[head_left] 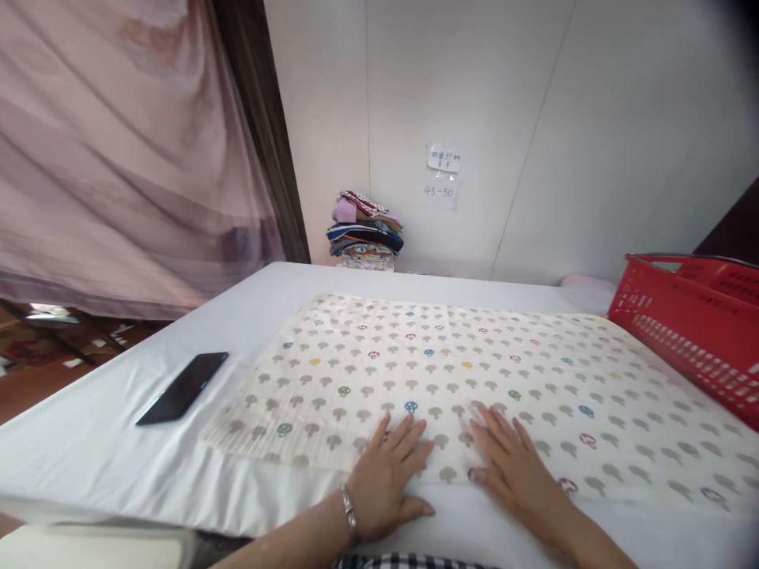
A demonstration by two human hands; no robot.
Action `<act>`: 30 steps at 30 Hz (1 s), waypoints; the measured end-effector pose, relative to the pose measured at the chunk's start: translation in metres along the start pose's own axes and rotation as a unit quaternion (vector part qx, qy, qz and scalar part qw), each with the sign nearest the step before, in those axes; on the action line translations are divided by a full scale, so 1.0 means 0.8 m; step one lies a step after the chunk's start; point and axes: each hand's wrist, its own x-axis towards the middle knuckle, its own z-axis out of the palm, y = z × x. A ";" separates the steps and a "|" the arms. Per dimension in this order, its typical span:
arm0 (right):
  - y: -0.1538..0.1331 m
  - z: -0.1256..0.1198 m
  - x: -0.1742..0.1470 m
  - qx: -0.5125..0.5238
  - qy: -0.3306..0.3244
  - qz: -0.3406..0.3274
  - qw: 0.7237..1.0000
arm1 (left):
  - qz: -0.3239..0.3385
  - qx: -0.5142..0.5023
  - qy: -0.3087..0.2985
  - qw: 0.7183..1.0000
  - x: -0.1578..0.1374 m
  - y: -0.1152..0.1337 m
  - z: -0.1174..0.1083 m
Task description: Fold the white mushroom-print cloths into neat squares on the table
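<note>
A cream cloth point(403, 371) printed with grey, blue, red, green and yellow mushrooms lies spread flat on the white-covered table point(154, 466). My left hand point(388, 474) rests on its near edge, palm down with fingers apart and nothing in them. A silver bracelet point(349, 510) circles my left wrist. Beside it, my right hand point(513, 466) also lies palm down on the cloth near the front edge. Its fingers are spread and slightly blurred, holding nothing. The cloth's right end runs up beside the red basket point(693, 332).
A black phone point(183, 387) lies on the table at the left. Folded fabrics point(366, 229) are stacked by the back wall, below paper notes point(442, 174). A pinkish curtain point(118, 142) hangs at the left. Black-and-white checked fabric point(409, 562) shows at the bottom edge.
</note>
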 end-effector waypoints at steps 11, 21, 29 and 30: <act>0.007 0.026 -0.014 0.031 -0.085 -0.097 0.991 | -0.286 0.078 0.044 0.954 -0.098 -0.077 -0.018; 0.020 0.050 0.038 -0.025 0.005 -0.045 0.999 | -0.626 0.069 0.061 0.774 -0.155 -0.161 -0.064; 0.001 -0.002 0.051 0.047 -0.093 -0.009 0.994 | -0.576 0.131 0.070 0.804 -0.131 -0.163 -0.063; -0.003 -0.010 0.062 0.051 -0.091 -0.001 0.995 | -0.551 0.127 0.068 0.822 -0.117 -0.159 -0.060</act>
